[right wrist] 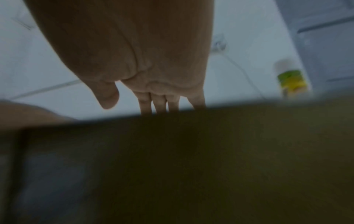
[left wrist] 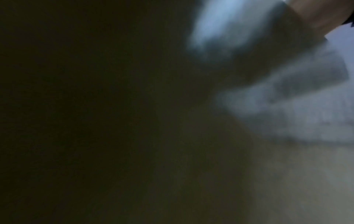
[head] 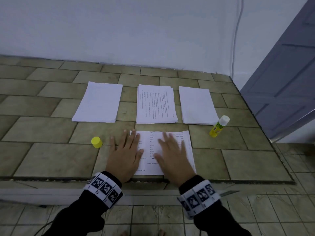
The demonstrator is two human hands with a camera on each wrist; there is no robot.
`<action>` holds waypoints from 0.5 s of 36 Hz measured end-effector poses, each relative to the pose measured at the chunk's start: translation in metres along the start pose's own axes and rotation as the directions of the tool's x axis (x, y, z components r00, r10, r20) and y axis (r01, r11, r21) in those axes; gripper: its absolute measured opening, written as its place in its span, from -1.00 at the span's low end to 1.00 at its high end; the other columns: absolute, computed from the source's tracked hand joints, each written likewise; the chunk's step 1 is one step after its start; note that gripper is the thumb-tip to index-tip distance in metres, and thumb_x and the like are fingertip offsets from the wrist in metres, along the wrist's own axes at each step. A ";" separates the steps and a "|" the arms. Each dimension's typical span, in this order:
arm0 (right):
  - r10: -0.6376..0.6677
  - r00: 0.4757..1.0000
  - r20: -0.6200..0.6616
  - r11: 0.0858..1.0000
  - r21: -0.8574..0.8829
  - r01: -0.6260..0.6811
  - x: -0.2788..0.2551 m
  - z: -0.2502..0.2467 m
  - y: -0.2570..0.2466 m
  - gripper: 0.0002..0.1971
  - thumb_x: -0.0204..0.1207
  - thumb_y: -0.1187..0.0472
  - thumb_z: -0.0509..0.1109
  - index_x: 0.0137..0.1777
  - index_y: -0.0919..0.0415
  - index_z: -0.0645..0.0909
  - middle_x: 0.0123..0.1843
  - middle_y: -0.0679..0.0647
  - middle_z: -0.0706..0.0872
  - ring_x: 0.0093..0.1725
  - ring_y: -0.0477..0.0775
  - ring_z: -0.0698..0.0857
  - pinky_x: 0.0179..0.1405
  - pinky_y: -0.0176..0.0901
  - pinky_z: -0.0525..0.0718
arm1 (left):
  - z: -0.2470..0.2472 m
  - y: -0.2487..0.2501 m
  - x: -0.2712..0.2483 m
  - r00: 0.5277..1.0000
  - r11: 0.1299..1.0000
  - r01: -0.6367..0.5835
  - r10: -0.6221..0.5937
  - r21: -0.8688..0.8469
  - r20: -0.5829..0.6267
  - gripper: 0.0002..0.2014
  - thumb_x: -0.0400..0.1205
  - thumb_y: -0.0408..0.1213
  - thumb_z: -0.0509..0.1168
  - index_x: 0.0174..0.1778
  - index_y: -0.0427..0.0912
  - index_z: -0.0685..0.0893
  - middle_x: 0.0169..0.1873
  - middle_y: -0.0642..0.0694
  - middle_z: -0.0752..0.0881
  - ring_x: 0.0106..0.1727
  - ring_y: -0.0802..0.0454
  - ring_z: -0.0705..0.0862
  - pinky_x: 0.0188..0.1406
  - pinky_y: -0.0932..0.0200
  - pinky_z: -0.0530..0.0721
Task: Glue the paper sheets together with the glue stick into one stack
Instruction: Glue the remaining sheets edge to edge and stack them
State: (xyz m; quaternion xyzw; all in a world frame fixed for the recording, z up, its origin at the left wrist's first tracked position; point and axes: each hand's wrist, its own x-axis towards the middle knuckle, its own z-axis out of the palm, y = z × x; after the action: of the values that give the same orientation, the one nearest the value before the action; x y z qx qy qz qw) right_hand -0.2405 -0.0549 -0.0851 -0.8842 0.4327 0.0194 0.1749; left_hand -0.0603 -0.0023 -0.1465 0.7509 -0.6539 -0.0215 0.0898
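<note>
printed sheet (head: 160, 150) flat on tiled floor, nearest | three paper stacks beyond: blank left stack (head: 98, 103), printed middle stack (head: 156, 104), blank right stack (head: 197, 106) | uncapped glue stick (head: 219, 126) upright, right | yellow cap (head: 96, 142) left

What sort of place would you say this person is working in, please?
Probably the floor of an ordinary room indoors: a tiled floor meets a white wall, with a grey door at the right.

A plain room indoors, likely in a home: the work lies on a raised ledge of olive-brown rectangular tiles (head: 51, 128) against a bare white plastered wall (head: 136, 28), with a grey panelled door (head: 286, 79) at far right and a thin white cable (head: 236, 36) running down the wall.
</note>
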 end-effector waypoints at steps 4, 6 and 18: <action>-0.068 0.998 -0.007 0.998 -0.016 0.068 0.024 0.031 -0.018 -0.10 0.44 -0.35 -0.55 0.71 0.11 -0.10 0.74 -0.01 -0.23 0.69 -0.05 -0.28 0.61 0.33 -0.33 | 0.003 -0.001 0.000 1.000 1.000 -0.021 0.021 0.007 -0.009 -0.37 0.76 0.06 -0.19 0.55 -0.24 0.49 0.56 -0.20 0.46 0.57 -0.26 0.39 0.38 -0.57 0.38; -0.057 0.998 -0.036 0.998 -0.018 0.056 0.034 0.038 -0.017 -0.06 0.43 -0.39 -0.57 0.72 0.13 -0.09 0.75 -0.01 -0.17 0.70 -0.06 -0.23 0.60 0.34 -0.35 | 0.003 -0.001 0.000 1.000 1.000 -0.024 0.024 0.011 -0.007 -0.40 0.71 0.02 -0.10 0.53 -0.25 0.51 0.55 -0.22 0.47 0.56 -0.28 0.41 0.35 -0.59 0.40; 0.324 0.926 -0.195 0.941 -0.041 -0.337 0.009 0.024 0.078 -0.07 0.41 -0.34 -0.55 0.71 0.15 -0.08 0.75 -0.02 -0.04 0.71 -0.05 -0.07 0.57 0.39 -0.28 | 0.004 -0.001 0.000 1.000 1.000 0.010 -0.010 0.011 -0.011 -0.39 0.72 0.04 -0.11 0.58 -0.23 0.45 0.60 -0.18 0.40 0.61 -0.24 0.34 0.43 -0.53 0.30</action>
State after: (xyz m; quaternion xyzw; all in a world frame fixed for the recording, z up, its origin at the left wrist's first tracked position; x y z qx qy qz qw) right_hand -0.2924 -0.0975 -0.1325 -0.8024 0.5888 -0.0179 0.0955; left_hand -0.0603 -0.0030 -0.1504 0.7549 -0.6496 -0.0141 0.0891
